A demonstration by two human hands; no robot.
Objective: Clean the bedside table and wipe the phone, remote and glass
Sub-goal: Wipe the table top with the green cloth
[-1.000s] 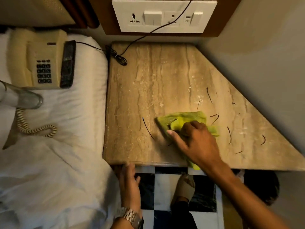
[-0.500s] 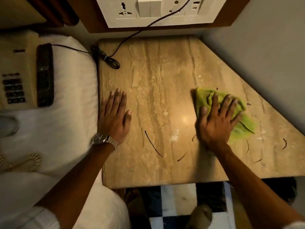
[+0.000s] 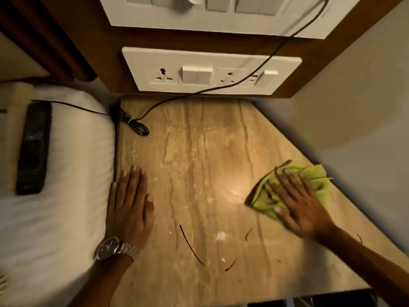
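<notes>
Right hand (image 3: 303,204) spread flat, fingers splayed wide, pressing down on a crumpled yellow-green cloth (image 3: 314,180) near the right edge of the bedside table (image 3: 199,151); gripping nothing, blurred at the edges. Cloth soft and bunched, folds fanning out beyond the fingertips toward the plain wall (image 3: 365,129).

Left hand (image 3: 129,207) open too, fingers together and pointing toward the back, palm flat on the tabletop's left edge, just beside the white bedding (image 3: 66,207). Metal-link wristwatch (image 3: 115,250) with a dark dial at that wrist.

Tabletop of polished beige stone, veined in streaks running front to back, glossy with a glare spot near the cloth, right side cut at a slant. Scattered over the near part: thin dark curved strands (image 3: 191,245) and pale crumbs (image 3: 220,235).

Black cable (image 3: 135,125) coiled at the back left corner, leading up across a white socket-and-switch plate (image 3: 210,72) set in brown wood panelling.

Remote (image 3: 33,147), a long black slab, lying on the bedding at far left, long axis front to back. Beside it, a sliver of beige phone (image 3: 8,140), mostly cut off.
</notes>
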